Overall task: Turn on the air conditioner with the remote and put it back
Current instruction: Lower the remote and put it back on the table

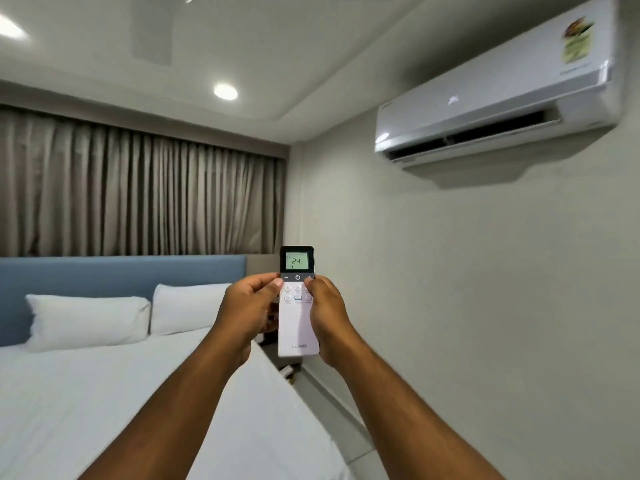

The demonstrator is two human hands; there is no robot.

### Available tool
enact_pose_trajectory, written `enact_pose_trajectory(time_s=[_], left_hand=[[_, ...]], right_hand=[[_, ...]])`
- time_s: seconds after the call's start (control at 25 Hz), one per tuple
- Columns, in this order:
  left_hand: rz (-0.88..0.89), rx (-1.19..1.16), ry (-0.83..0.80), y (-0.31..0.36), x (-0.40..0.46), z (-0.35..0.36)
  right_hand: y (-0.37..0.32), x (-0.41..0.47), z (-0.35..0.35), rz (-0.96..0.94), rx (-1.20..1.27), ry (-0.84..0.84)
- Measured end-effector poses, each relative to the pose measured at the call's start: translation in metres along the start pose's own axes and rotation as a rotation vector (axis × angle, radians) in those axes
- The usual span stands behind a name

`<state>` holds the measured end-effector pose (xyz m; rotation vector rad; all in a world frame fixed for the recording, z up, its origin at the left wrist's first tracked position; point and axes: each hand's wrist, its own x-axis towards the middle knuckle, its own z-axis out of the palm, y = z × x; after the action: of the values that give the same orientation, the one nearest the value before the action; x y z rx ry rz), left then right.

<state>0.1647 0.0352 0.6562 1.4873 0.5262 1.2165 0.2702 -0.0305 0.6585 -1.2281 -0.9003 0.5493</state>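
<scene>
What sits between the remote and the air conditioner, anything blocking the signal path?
Nothing. In the head view the stretch from the remote, held in the left hand and right hand, up to the air conditioner crosses only bare wall.

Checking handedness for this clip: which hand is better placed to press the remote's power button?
Probably the left hand: its thumb tip sits beside the minus key, just left of the power button on the remote. The right hand thumb covers the plus key, equally near.
</scene>
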Motion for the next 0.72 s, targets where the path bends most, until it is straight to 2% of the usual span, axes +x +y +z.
enact_pose_trajectory(time_s=[0.16, 0.4, 0.72], left_hand=[[-0.082, 0.093, 0.103, -0.028, -0.014, -0.047], [-0.257, 0.192, 0.232, -0.107, -0.047, -0.111], [-0.736, 0.193, 0.334, -0.291, -0.163, -0.165]], right_hand=[[0.046, -0.003, 0.042, 0.091, -0.032, -0.062], [0.146, -0.018, 0.089, 0.257, -0.032, -0.165], [0.355, -0.107, 0.097, 0.658, -0.203, -0.280]])
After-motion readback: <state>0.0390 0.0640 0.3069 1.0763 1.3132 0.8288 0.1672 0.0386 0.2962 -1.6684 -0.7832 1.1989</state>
